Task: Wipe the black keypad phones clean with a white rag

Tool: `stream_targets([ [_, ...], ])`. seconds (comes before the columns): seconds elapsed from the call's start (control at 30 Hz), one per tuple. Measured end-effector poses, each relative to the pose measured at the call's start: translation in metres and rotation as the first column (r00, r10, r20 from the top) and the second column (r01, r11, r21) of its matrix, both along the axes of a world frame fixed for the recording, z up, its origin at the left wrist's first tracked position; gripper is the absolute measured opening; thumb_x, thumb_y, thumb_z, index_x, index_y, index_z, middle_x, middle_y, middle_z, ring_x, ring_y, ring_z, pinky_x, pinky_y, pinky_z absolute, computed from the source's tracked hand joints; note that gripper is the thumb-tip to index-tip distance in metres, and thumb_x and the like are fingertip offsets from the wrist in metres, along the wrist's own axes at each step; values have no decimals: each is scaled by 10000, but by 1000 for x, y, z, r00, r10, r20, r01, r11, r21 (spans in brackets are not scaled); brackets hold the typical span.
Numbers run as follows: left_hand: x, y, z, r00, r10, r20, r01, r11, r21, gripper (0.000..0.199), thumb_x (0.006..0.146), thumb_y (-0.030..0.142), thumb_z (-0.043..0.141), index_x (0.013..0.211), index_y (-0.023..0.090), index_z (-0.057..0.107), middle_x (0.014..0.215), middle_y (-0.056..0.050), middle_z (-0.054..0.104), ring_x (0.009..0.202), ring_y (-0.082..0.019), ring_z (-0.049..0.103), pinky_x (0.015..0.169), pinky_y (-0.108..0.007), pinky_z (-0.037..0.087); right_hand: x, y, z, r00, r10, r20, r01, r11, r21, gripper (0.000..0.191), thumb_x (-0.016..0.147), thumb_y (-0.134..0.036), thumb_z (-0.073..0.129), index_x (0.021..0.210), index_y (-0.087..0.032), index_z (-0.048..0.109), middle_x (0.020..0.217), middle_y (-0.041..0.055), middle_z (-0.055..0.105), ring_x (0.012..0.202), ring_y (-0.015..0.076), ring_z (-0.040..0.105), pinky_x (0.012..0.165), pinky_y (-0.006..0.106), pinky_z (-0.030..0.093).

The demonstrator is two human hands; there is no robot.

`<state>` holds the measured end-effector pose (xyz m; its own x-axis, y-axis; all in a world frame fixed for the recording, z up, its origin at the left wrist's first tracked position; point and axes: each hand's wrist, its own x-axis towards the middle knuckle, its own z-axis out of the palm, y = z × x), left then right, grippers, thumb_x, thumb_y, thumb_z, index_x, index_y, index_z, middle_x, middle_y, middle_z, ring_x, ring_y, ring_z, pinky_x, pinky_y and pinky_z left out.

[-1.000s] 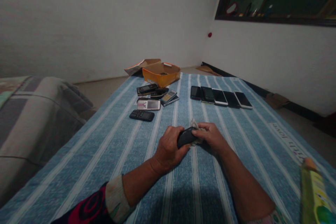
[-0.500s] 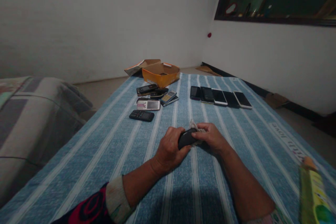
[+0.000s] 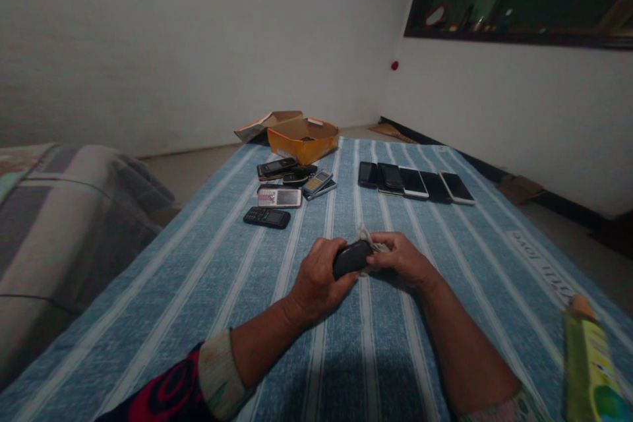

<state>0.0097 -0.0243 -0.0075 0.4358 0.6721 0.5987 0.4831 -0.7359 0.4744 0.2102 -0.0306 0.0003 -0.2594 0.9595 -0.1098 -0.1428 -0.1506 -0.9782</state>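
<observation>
A dark phone-like object [image 3: 352,259] is held above the striped cloth, near the middle of the view. My left hand [image 3: 319,277] grips its left end, with fingers over the top and thumb below. At its right end my right hand [image 3: 403,260] pinches a whitish cloth [image 3: 364,235] against it. Several keypad phones, among them a black one [image 3: 267,217] and a pink-and-white one [image 3: 279,197], lie beyond my left hand. Farther right, several touchscreen phones lie in a row, with a white-edged one [image 3: 457,188] at the end.
An open orange box [image 3: 302,144] stands at the far end of the blue striped cloth [image 3: 208,277]. A yellow-green bottle [image 3: 591,369] lies at the near right. Left of the table is a cloth-covered surface [image 3: 74,211]; walls stand behind and to the right.
The right thumb has moved down toward the edge of the dark object, baring more of its surface. The object has shifted slightly left; the phones and box have not moved.
</observation>
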Motion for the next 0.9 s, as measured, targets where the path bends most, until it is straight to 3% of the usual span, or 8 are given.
stream_targets([
  [0.3,-1,2,-1,1000,19,6,-19,1000,6,324,748,229,648,1037,169,516,920,-64,609,844,-220,577,689,-352,505,3,2,-6,999,-40,-27,41,999,31,301,709,-356,750,888,-120,696,727,31,628,621,138,546,604,275,406],
  [0.5,-2,4,0,999,32,1,-32,999,-9,330,742,242,655,1043,182,533,899,-58,605,838,-218,584,710,-357,510,0,6,-8,974,-225,-18,225,970,90,418,794,-549,639,692,-144,637,587,-10,530,525,103,424,513,248,326],
  [0.77,-2,5,-2,999,53,0,-53,999,5,325,731,234,649,1026,179,524,871,-48,584,813,-211,571,701,-356,511,-1,9,-7,893,-449,13,442,884,150,258,645,-376,783,766,-158,719,670,21,643,589,151,551,571,295,423],
  [0.9,-2,6,-3,999,48,-15,-48,999,-10,338,731,237,658,1034,185,518,884,-48,586,826,-214,571,700,-354,511,-3,8,-2,812,-582,37,562,798,219,226,616,-324,783,773,-178,713,685,17,650,596,153,561,588,304,446],
])
